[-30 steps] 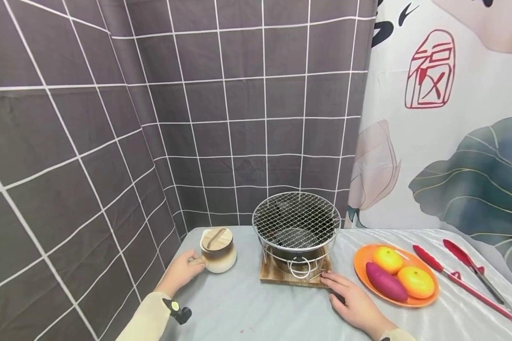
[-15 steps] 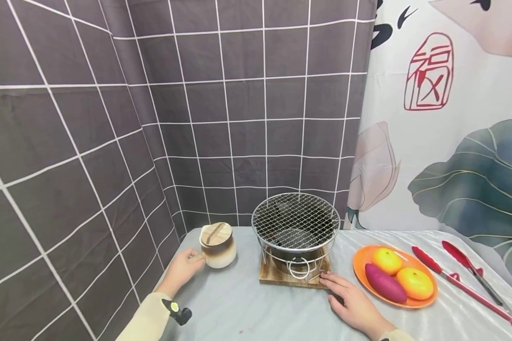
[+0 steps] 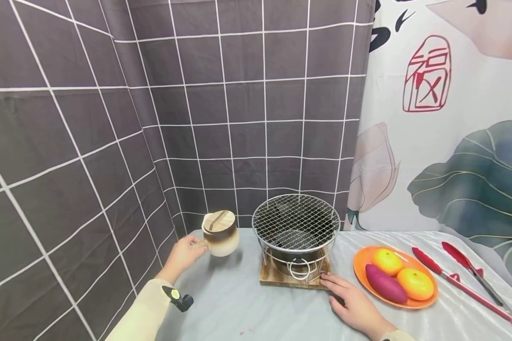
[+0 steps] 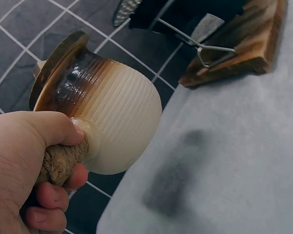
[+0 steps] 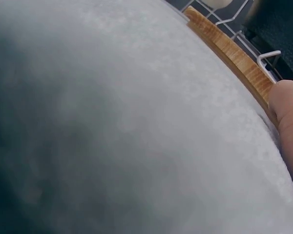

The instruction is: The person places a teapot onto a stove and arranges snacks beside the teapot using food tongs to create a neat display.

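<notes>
My left hand [image 3: 182, 258] grips the twine-wrapped side handle [image 4: 63, 158] of a small cream-and-brown ceramic teapot [image 3: 222, 242]. The pot hangs above the table, with its shadow on the cloth below. Its flat wooden lid [image 3: 219, 220] is on, slightly tilted in the left wrist view. To the right, a round grill stove with a wire mesh top [image 3: 296, 222] stands on a square wooden board [image 3: 277, 278]. The fingertips of my right hand [image 3: 354, 303] touch that board's front right corner, fingers fairly straight. The right wrist view shows only part of this hand.
On the right lies an orange plate [image 3: 362, 279] with two orange fruits [image 3: 415, 283] and a purple sweet potato [image 3: 385, 283]. Red-tipped tongs [image 3: 465, 284] lie beside it. Dark tiled-pattern curtains [image 3: 243, 142] rise behind and left of the table.
My left hand has raised the teapot off the table and moved it slightly away from me. The right hand stays at the board's corner.
</notes>
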{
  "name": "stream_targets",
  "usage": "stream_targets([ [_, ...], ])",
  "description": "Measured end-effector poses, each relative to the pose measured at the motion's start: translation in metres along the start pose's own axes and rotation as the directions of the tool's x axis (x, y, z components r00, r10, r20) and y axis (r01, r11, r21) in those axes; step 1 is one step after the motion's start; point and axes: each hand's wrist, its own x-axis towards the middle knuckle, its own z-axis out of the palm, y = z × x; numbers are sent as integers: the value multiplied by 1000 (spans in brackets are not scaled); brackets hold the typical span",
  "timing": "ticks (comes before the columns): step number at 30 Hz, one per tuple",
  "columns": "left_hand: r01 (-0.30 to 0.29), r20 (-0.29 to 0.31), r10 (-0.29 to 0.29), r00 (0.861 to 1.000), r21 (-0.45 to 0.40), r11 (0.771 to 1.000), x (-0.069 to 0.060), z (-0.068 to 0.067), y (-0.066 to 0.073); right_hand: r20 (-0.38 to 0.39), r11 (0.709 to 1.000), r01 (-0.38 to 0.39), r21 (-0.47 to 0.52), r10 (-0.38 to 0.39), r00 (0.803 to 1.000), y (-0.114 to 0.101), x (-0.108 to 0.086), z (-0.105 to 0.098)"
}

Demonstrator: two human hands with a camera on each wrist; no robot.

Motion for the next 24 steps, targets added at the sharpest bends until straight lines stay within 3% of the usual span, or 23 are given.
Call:
stream_targets([
  [10, -30, -13, 30, 999, 24, 999, 15, -20, 28, -11, 1000, 14, 6, -13, 1000, -1, 1, -1],
  [24, -80, 0, 80, 997, 43, 996, 42, -31, 64, 2, 1000, -4, 2, 4, 1000, -2, 1, -2],
])
